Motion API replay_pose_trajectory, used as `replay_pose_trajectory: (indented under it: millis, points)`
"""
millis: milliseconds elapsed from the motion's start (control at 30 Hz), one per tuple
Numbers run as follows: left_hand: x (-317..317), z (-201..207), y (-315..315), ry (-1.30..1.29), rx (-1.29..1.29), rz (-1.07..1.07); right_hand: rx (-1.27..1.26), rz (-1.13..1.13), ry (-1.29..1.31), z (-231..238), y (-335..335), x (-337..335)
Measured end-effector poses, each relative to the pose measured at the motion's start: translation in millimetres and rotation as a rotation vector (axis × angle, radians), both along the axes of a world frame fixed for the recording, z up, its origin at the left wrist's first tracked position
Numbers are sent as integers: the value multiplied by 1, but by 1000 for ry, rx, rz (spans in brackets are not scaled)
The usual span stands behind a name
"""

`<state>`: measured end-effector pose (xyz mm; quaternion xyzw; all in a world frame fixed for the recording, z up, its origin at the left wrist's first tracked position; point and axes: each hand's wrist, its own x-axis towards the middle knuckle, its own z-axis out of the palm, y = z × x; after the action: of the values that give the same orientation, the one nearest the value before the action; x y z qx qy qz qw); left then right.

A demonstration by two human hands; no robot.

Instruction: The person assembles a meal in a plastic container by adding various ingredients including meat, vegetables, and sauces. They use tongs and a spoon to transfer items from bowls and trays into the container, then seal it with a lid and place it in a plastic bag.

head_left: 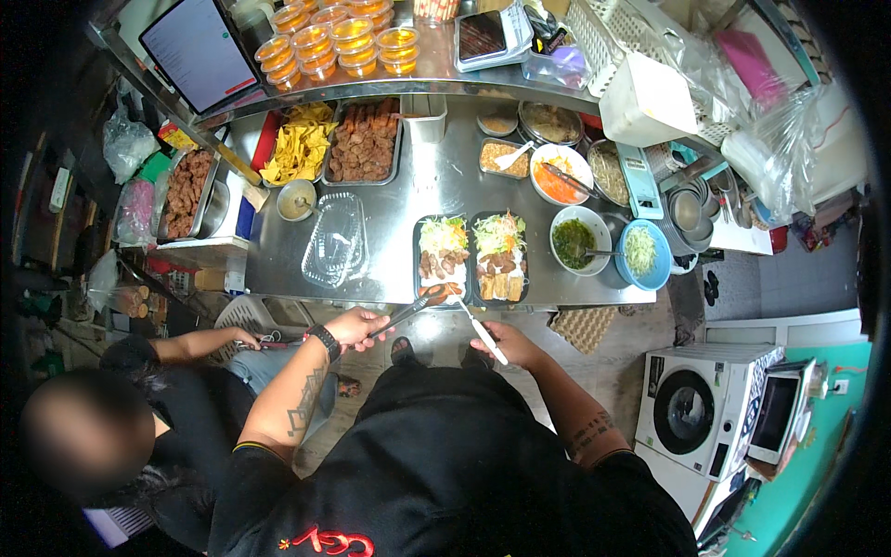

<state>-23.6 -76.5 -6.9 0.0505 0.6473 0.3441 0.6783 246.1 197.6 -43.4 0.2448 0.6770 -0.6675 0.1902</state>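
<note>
My left hand (355, 330) is closed around dark tongs (408, 310), whose tips reach the near end of the left black meal tray (417, 251). Between the tips there seems to be a reddish-brown piece of food (444, 291). In my right hand (513, 346) is a slim white-handled utensil (486, 340); its thin metal end meets the same piece, and its exact kind is unclear. Salad, rice and browned meat fill the left tray. The right black meal tray (529, 265) beside it holds salad, meat and golden pieces.
Clear plastic lids (334, 241) lie left of the trays. Behind stand trays of grilled meat (365, 144) and yellow strips (297, 144). To the right are bowls of carrot (560, 174), green sauce (573, 237) and shredded greens (640, 252). Another person (186, 408) sits close at my left.
</note>
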Motion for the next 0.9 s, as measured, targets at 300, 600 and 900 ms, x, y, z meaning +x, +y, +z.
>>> replay_pose_trajectory:
  millis: [300, 600, 900]
  points:
    - [-11, -1, 20, 30, 3, -45, -110, -132, -63, -23, -6, -5]
    - [16, 17, -15, 28, -25, 145, -160, -151, -75, -6, -6, -4]
    - [35, 0, -11, 137, -64, 207, -104, -5, -53, -10, 10, -2]
